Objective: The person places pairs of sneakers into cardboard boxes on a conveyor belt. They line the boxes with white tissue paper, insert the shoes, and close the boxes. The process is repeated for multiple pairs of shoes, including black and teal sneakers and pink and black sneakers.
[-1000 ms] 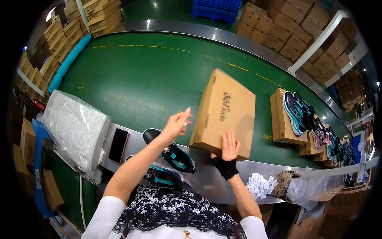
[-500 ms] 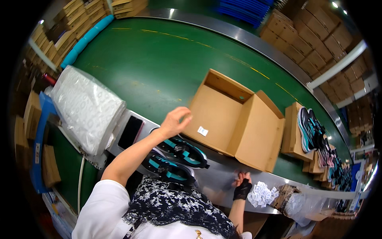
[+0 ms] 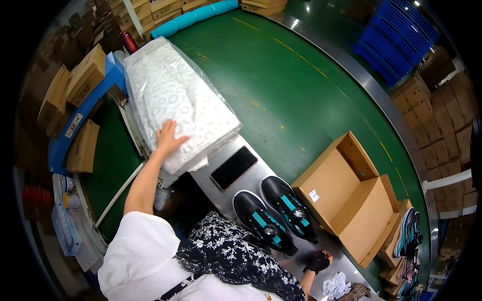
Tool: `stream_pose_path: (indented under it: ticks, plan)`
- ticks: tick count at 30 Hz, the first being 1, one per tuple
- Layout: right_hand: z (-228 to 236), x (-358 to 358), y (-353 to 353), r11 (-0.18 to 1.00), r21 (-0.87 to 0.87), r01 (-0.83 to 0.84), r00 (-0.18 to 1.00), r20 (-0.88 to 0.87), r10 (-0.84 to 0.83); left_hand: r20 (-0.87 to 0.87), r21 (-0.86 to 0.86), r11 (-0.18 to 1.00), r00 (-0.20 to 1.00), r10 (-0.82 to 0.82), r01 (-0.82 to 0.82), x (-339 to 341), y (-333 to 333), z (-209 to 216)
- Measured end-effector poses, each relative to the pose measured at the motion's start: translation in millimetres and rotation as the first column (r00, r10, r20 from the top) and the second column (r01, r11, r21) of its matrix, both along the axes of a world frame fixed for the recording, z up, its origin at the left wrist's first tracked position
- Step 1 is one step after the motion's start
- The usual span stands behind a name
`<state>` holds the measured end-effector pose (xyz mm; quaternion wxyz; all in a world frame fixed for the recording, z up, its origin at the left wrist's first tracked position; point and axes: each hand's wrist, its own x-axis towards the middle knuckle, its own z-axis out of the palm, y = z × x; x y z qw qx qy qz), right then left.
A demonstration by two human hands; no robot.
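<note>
Toward the left, I watch the left hand (image 3: 170, 139) lie on a stack of white, ring-patterned paper (image 3: 193, 100), fingers spread and pinching nothing; clear, creased film covers it, presumably against dust. Just beside it, a glossy black phone (image 3: 234, 168) lies on the smooth metal ledge (image 3: 203, 176). Next, two black-and-teal shoes (image 3: 283, 203) lie together, toes toward the phone, probably to keep the pair matched. By them the right hand (image 3: 321, 260), black-banded, is curled near loose paper slips (image 3: 336, 286); I cannot tell whether it grips anything. Further right, a stiff cardboard box (image 3: 331, 180) lies open, giving access inside.
</note>
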<state>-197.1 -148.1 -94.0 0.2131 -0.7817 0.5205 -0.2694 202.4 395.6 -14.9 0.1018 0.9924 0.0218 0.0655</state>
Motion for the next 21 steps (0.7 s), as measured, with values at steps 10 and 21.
stream_pose_path:
  ticks: [10,21]
  plan:
    - [16.9,-2.3,-20.9,0.984,0.178,0.008,0.998,0.058,-0.019,0.480,-0.230,0.973,0.873,0.086,0.030,73.7,27.9,37.7]
    - [209.3,182.2,108.6,0.576,0.303,-0.759,0.651,0.350,0.674,0.443,-0.783,0.246,0.790,-0.424,0.571,-4.9,-249.7,153.5]
